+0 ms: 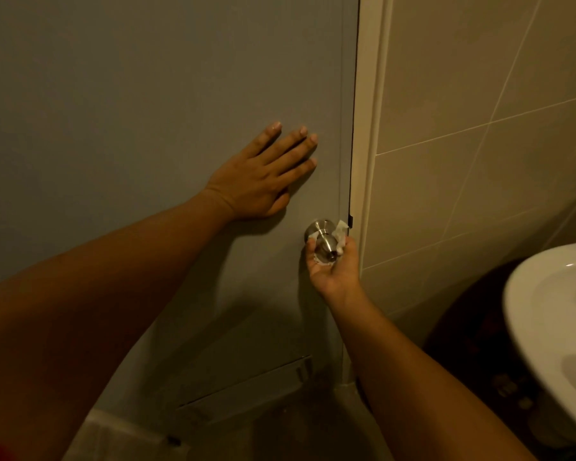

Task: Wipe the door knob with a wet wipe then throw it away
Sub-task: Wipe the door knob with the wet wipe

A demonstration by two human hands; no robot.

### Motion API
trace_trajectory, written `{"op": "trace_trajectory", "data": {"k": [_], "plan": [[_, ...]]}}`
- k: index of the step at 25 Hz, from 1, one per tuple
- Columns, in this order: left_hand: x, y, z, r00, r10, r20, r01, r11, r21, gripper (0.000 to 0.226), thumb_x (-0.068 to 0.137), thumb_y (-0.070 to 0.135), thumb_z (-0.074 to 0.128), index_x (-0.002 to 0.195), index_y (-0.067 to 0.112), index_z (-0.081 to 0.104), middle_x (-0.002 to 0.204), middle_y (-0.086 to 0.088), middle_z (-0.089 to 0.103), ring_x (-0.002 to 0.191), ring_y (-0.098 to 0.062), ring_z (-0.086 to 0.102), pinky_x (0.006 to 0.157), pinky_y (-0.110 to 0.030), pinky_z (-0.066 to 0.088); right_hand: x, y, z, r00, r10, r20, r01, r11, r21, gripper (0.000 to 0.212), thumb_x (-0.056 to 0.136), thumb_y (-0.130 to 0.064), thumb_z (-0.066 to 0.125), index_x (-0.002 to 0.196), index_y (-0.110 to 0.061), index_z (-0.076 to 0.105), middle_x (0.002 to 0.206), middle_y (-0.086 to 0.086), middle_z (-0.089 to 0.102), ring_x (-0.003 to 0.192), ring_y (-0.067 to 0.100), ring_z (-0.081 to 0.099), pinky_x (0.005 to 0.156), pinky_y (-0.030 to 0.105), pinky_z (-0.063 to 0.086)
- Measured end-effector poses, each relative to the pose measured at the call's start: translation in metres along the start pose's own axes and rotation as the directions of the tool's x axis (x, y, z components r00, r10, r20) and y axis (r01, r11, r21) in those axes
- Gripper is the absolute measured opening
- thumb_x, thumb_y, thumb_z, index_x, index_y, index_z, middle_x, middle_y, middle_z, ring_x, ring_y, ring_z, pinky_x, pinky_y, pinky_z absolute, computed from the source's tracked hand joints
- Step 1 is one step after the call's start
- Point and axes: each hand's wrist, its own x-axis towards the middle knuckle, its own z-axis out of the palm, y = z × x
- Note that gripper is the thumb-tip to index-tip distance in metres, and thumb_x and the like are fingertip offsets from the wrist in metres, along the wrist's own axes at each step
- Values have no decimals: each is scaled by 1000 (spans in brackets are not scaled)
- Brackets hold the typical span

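The left hand (261,174) lies flat, fingers spread, on the grey door (147,94) — the right hand (333,264) cups the steel door knob (325,242) from below, clasping a white wet wipe (341,232) around it.

Two hands (256,181), one door knob (325,242), one wet wipe (341,229), one sink (552,327).

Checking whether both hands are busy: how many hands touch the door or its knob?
2: left hand flat on the door, right hand cupping the door knob through a wet wipe.
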Motion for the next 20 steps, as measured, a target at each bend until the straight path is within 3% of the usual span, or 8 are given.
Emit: {"op": "trace_trajectory", "data": {"k": [3, 5, 7, 9, 12, 15, 18, 20], "plan": [[0, 0, -1, 1000, -1, 15, 1, 1000, -19, 66, 91, 40, 38, 150, 13, 31, 158, -17, 29, 146, -36, 26, 118, -51, 12, -3, 0, 5, 972, -229, 56, 216, 767, -604, 19, 90, -19, 57, 108, -12, 59, 112, 14, 62, 83, 22, 64, 52, 24, 56], [0, 0, -2, 999, 1, 33, 0, 1000, -17, 67, 90, 41, 36, 151, 13, 30, 158, -17, 27, 147, -36, 24, 119, -51, 11, -2, -5, 2, 852, -398, 342, 382, 25, -924, 22, 91, -18, 59, 112, -15, 60, 113, 8, 60, 88, 19, 63, 59, 19, 55], [0, 0, -3, 999, -3, 42, 3, 1000, -16, 67, 91, 42, 36, 151, 13, 29, 159, -17, 26, 147, -36, 23, 119, -52, 13, 6, -10, -8, 751, -272, 601, 347, -612, -711, 33, 89, -26, 65, 120, -21, 58, 125, 5, 53, 108, 21, 57, 85, 27, 54], [0, 0, -3, 999, -8, 41, 9, 1000, -22, 66, 92, 41, 36, 151, 13, 29, 159, -17, 26, 147, -36, 23, 119, -51, 14, 10, -10, -14, 710, -212, 672, 325, -748, -578, 40, 87, -29, 67, 125, -26, 56, 128, 1, 50, 117, 22, 52, 94, 28, 48], [0, 0, -4, 999, -9, 47, 11, 1000, -26, 66, 91, 41, 37, 151, 13, 30, 158, -17, 27, 147, -36, 24, 119, -52, 15, 7, -5, -12, 737, -384, 556, 433, -364, -825, 28, 88, -23, 67, 115, -23, 59, 111, -7, 55, 106, 14, 56, 73, 12, 42], [-1, 0, -3, 999, -12, 46, 13, 999, -36, 66, 91, 40, 37, 151, 13, 30, 158, -16, 27, 147, -35, 24, 120, -51, 14, 6, -1, -8, 893, -417, 167, 328, 351, -877, 37, 84, -18, 70, 119, -24, 57, 112, 1, 58, 97, 20, 60, 60, 22, 54], [-1, 0, -3, 999, -13, 29, 14, 999, -43, 66, 90, 39, 39, 149, 12, 33, 157, -17, 30, 147, -35, 26, 119, -50, 12, 1, 6, -2, 987, -162, 19, 156, 903, -400, 42, 87, -21, 66, 127, -15, 55, 112, 13, 60, 88, 23, 63, 58, 23, 57], [0, 0, -3, 1000, -9, 22, 9, 999, -41, 66, 90, 39, 40, 149, 12, 34, 157, -17, 30, 146, -36, 27, 118, -50, 12, -1, 9, 2, 995, -96, 5, 96, 991, -94, 40, 88, -28, 65, 123, -13, 56, 110, 16, 58, 83, 21, 61, 56, 21, 55]]}}
